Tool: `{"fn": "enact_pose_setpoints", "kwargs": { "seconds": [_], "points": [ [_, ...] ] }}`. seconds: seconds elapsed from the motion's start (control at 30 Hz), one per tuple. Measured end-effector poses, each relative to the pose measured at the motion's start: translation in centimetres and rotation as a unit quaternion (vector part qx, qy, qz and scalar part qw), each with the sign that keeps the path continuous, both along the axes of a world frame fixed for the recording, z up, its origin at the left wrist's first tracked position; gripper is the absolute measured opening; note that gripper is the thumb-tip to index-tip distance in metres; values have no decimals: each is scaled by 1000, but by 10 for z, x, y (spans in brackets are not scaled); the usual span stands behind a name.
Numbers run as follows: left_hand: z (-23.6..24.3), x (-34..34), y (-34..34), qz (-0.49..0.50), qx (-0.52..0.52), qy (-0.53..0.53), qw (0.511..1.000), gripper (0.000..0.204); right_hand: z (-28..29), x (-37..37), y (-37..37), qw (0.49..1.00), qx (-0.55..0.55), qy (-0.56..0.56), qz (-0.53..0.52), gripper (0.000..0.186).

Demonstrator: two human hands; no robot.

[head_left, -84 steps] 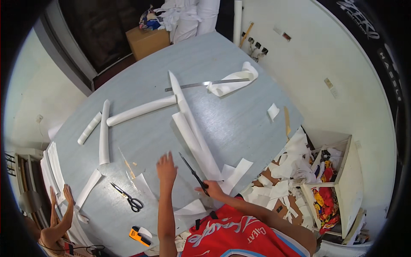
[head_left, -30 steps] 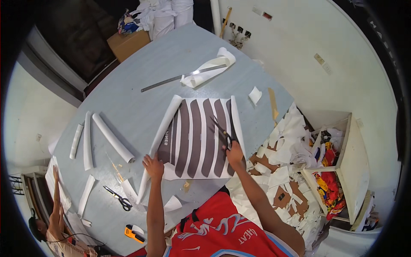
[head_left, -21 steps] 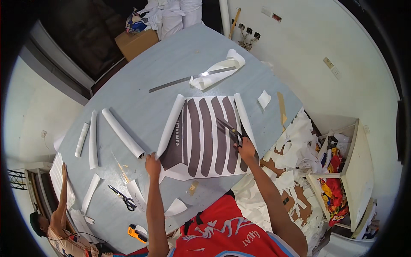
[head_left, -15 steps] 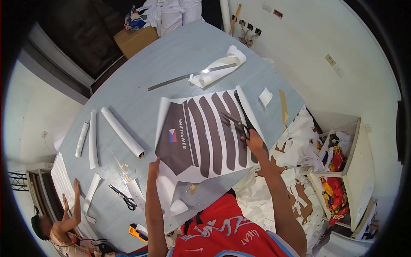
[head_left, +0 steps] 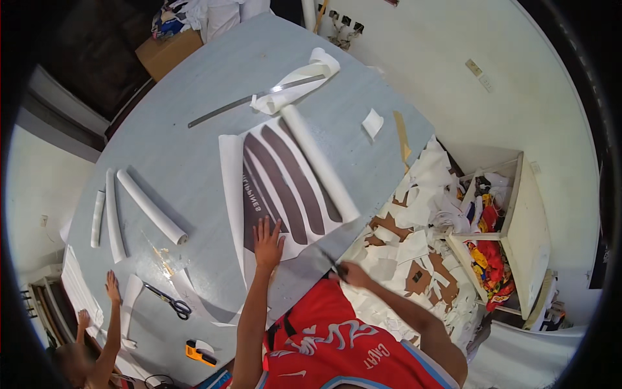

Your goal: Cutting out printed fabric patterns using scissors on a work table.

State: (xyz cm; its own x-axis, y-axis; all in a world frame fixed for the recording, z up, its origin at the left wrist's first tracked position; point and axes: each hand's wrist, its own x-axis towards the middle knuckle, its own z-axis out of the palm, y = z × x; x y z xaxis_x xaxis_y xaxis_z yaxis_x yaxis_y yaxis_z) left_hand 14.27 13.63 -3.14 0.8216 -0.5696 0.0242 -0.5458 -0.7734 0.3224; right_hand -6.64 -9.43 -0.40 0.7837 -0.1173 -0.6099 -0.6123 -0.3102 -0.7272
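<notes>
Since half a second ago, the right side of the printed sheet [head_left: 285, 172] has curled into a thick roll, the left hand [head_left: 267, 246] has come from the lower corner onto the print, and the right hand [head_left: 353, 274] has swung clear with its scissors [head_left: 332, 262]. Across the frame spreads the blue-grey surface [head_left: 172, 165], with paper scraps [head_left: 414, 249] heaped on the floor at right. On it, at the centre of the frame, lies the sheet, only partly flat: dark curved stripes show between a rolled right side and a curled left one. Work on it looks early; it is partly unrolled, its shapes appear uncut, and separating them seems to be left. Three white rolls [head_left: 113, 217] rest at centre left; at upper centre a metal ruler [head_left: 220, 111] crosses a loose curl of paper [head_left: 324, 61]. Lower left, a second pair of scissors [head_left: 170, 303] lies unheld. Smallest, the fingers: the left ones are spread wide, pressed on the sheet's lower edge; the right ones are curled around the blurred scissors, whose blade opening cannot be told.
</notes>
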Motion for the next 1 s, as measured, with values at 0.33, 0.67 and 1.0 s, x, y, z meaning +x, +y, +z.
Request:
{"fn": "enact_pose_setpoints", "kwargs": {
  "seconds": [0.33, 0.67, 1.0],
  "points": [
    [-11, -19, -17, 32, -90, 71, 993, 55, -16, -47, 38, 999, 34, 38, 0, 56],
    [22, 2, -39, -6, 48, 63, 997, 85, -24, -40, 43, 999, 25, 29, -32, 57],
    [47, 26, -58, -71, 225, 107, 966, 127, -13, -53, 46, 998, 27, 29, -55, 55]
  ]
}}
